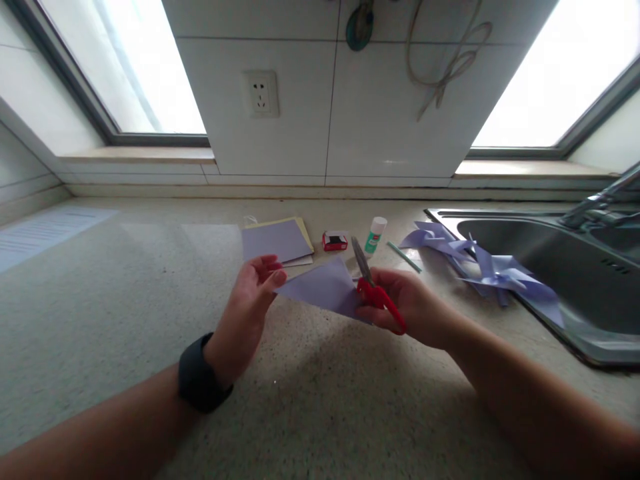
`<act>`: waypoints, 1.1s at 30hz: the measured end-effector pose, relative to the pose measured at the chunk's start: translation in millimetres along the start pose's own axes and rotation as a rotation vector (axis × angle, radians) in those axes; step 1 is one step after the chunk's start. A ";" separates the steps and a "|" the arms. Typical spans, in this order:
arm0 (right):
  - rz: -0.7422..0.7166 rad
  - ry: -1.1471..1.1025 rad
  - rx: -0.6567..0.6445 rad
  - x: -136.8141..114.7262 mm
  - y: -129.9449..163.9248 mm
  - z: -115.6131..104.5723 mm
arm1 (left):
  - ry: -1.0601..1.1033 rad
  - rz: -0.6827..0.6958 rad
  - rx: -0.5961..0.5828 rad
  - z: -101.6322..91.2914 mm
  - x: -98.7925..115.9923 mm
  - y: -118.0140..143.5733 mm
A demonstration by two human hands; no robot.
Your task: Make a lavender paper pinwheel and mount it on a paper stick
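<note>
I see lilac paper lifted mid-counter, left hand pinching its corner, right hand clasping scissors and, apparently, the far end; beyond, a red box (contents hidden), pinwheels lapping the sink rim.

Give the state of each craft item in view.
Lavender triangular paper: held between left hand and right hand.
Red-handled metal scissors: in right hand, blades apparently closed.
Green-and-white glue stick: capped, standing.
Lavender and yellow paper stack: lying flat.
Small red box: closure unclear.
Thin pale-green stick: lying flat.
Lavender paper pinwheels: formed, overlapping metal sink.
</note>
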State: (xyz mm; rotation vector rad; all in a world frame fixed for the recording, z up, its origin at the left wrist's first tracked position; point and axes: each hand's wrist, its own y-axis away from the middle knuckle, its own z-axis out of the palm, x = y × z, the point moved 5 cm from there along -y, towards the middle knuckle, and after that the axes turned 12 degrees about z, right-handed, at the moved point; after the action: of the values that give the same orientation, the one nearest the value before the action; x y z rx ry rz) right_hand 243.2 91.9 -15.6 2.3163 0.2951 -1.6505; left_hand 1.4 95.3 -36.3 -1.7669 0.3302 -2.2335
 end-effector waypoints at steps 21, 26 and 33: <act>-0.589 0.721 -0.013 -65.1 25.1 1.2 | -0.552 0.263 -0.838 34.5 25.9 20.6; -0.327 0.636 0.030 -73.2 23.9 -29.4 | -0.354 0.153 -0.671 22.9 14.1 11.2; 0.026 0.234 -0.376 -42.2 25.1 -43.3 | -0.126 0.095 -0.570 19.2 19.7 5.3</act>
State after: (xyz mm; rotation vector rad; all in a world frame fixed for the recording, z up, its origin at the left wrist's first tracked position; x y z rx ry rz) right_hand 276.0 83.1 40.3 2.2065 0.5679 -1.1877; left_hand 16.2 83.2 -15.8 -2.0860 1.0851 -2.0761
